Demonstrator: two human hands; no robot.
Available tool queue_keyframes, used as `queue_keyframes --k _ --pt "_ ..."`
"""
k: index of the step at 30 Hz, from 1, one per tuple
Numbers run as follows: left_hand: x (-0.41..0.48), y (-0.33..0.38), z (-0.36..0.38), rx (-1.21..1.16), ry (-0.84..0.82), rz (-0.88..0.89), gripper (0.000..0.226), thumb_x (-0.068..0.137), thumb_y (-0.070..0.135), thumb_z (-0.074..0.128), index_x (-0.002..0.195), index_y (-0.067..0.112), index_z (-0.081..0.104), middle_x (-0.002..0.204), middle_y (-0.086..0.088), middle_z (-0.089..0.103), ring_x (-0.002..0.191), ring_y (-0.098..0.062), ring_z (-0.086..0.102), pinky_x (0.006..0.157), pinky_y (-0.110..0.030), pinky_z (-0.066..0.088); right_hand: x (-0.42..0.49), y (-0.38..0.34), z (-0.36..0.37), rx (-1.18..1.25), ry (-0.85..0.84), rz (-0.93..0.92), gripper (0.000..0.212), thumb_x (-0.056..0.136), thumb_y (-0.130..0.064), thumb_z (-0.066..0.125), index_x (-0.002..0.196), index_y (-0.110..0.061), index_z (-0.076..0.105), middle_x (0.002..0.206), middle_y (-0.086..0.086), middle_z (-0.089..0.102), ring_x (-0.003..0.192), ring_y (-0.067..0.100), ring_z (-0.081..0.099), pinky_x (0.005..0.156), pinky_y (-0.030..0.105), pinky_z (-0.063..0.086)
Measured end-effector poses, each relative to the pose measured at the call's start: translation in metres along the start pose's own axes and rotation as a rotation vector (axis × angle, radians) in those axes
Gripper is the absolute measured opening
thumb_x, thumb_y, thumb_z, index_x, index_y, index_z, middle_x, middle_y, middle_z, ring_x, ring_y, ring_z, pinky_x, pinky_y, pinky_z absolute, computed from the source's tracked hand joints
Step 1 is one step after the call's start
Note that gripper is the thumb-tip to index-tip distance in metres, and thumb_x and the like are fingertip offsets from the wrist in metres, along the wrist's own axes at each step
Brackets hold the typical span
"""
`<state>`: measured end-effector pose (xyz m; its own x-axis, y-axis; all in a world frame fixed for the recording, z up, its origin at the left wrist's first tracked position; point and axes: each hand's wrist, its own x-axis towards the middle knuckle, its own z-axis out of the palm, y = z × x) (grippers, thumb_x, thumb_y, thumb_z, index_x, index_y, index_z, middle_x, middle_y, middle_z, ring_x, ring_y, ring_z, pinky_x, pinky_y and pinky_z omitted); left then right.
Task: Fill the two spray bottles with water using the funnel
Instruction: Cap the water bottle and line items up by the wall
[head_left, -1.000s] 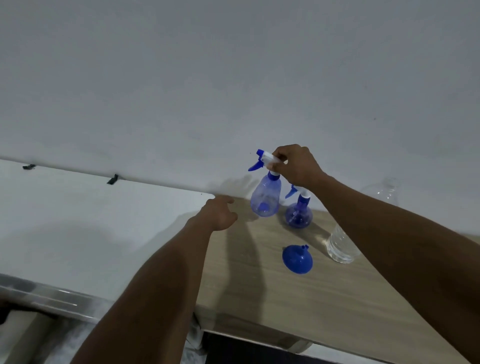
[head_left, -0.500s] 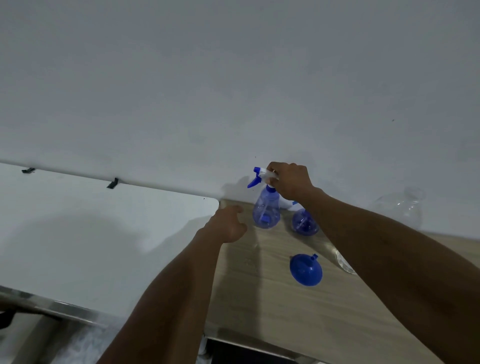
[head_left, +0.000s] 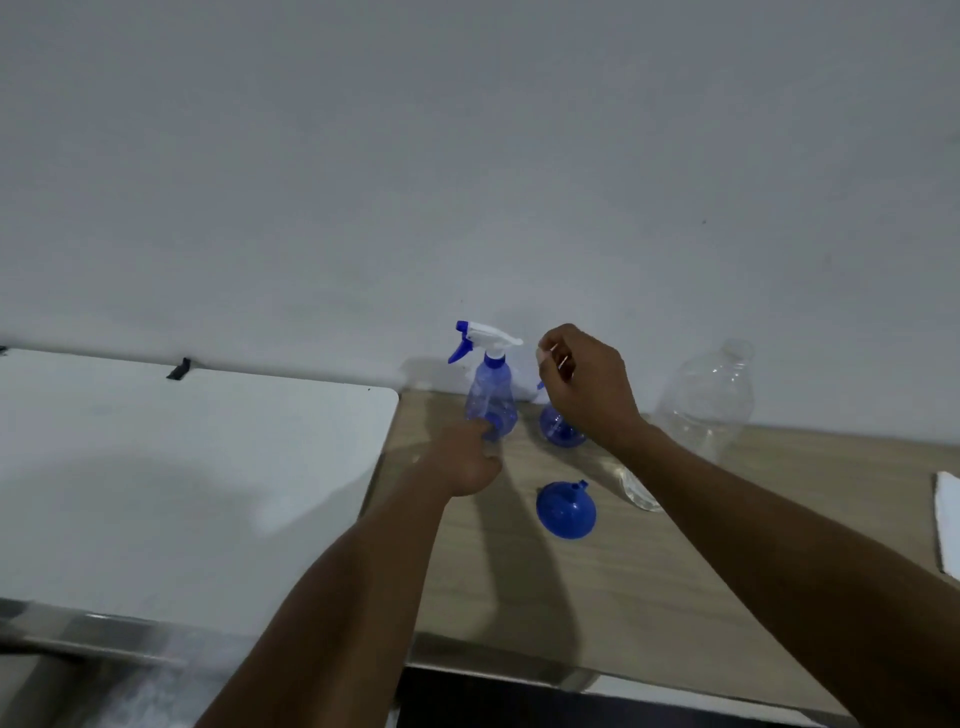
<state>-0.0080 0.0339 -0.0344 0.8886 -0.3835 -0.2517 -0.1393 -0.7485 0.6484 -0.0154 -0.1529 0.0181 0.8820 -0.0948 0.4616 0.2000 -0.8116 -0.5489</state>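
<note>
The left hand (head_left: 464, 457) reaches forward over the wooden table (head_left: 597, 597) with its fingers curled in, and the fingertips touch the lower body of the taller spray bottle (head_left: 489, 395); whether they actually grip it or only press against it cannot be told, since the back of the hand hides the contact. That bottle stands upright near the wall (head_left: 467, 156), its white-and-blue trigger head (head_left: 480, 338) well above the left fingertips and pointing left. The right hand (head_left: 584, 387) hangs in the air just right of that trigger head, apart from it, the fingers loosely bent and pinched toward the thumb (something small and pale shows between them, too small to name), so they are not wrapped round either bottle. Directly behind and below the right fingers stands the shorter spray bottle (head_left: 558, 431), mostly hidden by the hand; only its round blue body shows. The blue funnel (head_left: 565, 512) lies on the table nearer the person than both sets of fingers, between the two forearms, spout tilted up and away. A clear plastic water bottle (head_left: 709, 400) stands beyond the right wrist, well apart from the fingers. A white board (head_left: 182, 467) adjoins the table left of the left hand.
</note>
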Motion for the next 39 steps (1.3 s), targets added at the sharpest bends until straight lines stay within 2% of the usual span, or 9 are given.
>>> queue_keyframes --k 3,11,14,17,19,22,27,33,39 --pt "-0.005 0.017 0.029 -0.027 -0.046 0.02 0.061 0.087 0.022 0.067 0.143 0.016 0.046 0.138 -0.006 0.054 0.122 -0.02 0.054 0.097 -0.028 0.044 -0.049 0.018 -0.026 0.009 -0.013 0.04 0.004 0.095 -0.021 0.061 0.098 -0.02 0.061 0.067 -0.01 0.061 0.059 0.008 0.058 0.06 0.024 0.048" --pt "-0.006 0.078 0.097 -0.042 -0.002 0.126 0.072 0.075 0.032 0.077 0.14 0.024 0.05 0.137 -0.004 0.056 0.119 -0.023 0.057 0.099 -0.035 0.047 -0.155 0.099 -0.076 -0.115 -0.133 0.202 0.002 0.09 -0.029 0.062 0.09 -0.028 0.06 0.06 -0.012 0.06 0.054 0.007 0.056 0.056 0.032 0.051" --pt "-0.001 0.106 0.115 -0.126 0.042 0.16 0.079 0.07 0.039 0.081 0.14 0.025 0.047 0.139 0.001 0.054 0.127 -0.021 0.052 0.103 -0.037 0.044 -0.183 0.139 -0.094 -0.218 -0.213 0.312 0.008 0.088 -0.031 0.062 0.096 -0.028 0.06 0.079 -0.011 0.062 0.069 0.011 0.061 0.062 0.032 0.05" --pt "0.01 0.134 0.131 -0.265 0.105 0.171 0.091 0.054 0.054 0.085 0.133 0.037 0.044 0.131 0.006 0.057 0.117 -0.017 0.057 0.097 -0.044 0.05 -0.203 0.175 -0.112 -0.342 -0.351 0.455 0.027 0.089 -0.033 0.062 0.115 -0.025 0.058 0.11 0.001 0.057 0.102 0.023 0.058 0.076 0.033 0.05" --pt "0.016 0.152 0.138 -0.336 0.169 0.176 0.093 0.047 0.055 0.088 0.128 0.038 0.045 0.123 0.013 0.059 0.111 -0.011 0.058 0.093 -0.04 0.052 -0.215 0.192 -0.121 -0.411 -0.488 0.56 0.04 0.091 -0.033 0.061 0.13 -0.023 0.051 0.127 0.006 0.049 0.117 0.027 0.048 0.087 0.037 0.049" --pt "0.019 0.172 0.147 -0.432 0.243 0.145 0.099 0.055 0.043 0.093 0.137 0.028 0.041 0.121 0.015 0.052 0.112 -0.008 0.05 0.091 -0.026 0.041 -0.235 0.214 -0.128 -0.477 -0.639 0.603 0.047 0.096 -0.032 0.053 0.141 -0.023 0.043 0.137 0.008 0.044 0.124 0.029 0.042 0.096 0.041 0.048" --pt "0.019 0.177 0.158 -0.409 0.33 0.058 0.093 0.058 0.054 0.089 0.136 0.028 0.045 0.131 0.002 0.057 0.12 -0.019 0.055 0.095 -0.036 0.049 -0.256 0.232 -0.131 -0.515 -0.642 0.473 0.035 0.101 -0.032 0.046 0.134 -0.021 0.05 0.135 0.005 0.048 0.123 0.024 0.04 0.095 0.032 0.046" --pt "0.003 0.177 0.167 -0.353 0.29 0.085 0.092 0.049 0.063 0.087 0.128 0.033 0.05 0.113 0.011 0.061 0.105 -0.014 0.063 0.09 -0.037 0.055 -0.262 0.25 -0.15 -0.444 -0.554 0.401 0.045 0.097 -0.031 0.056 0.14 -0.023 0.048 0.143 0.002 0.044 0.128 0.021 0.04 0.099 0.027 0.044" --pt "-0.013 0.183 0.19 -0.358 0.252 0.071 0.104 0.032 0.085 0.077 0.122 0.043 0.048 0.114 0.013 0.067 0.099 -0.009 0.068 0.083 -0.037 0.059 -0.255 0.265 -0.16 -0.327 -0.586 0.444 0.026 0.1 -0.024 0.053 0.124 -0.022 0.062 0.118 0.004 0.062 0.098 0.014 0.058 0.079 0.021 0.044"
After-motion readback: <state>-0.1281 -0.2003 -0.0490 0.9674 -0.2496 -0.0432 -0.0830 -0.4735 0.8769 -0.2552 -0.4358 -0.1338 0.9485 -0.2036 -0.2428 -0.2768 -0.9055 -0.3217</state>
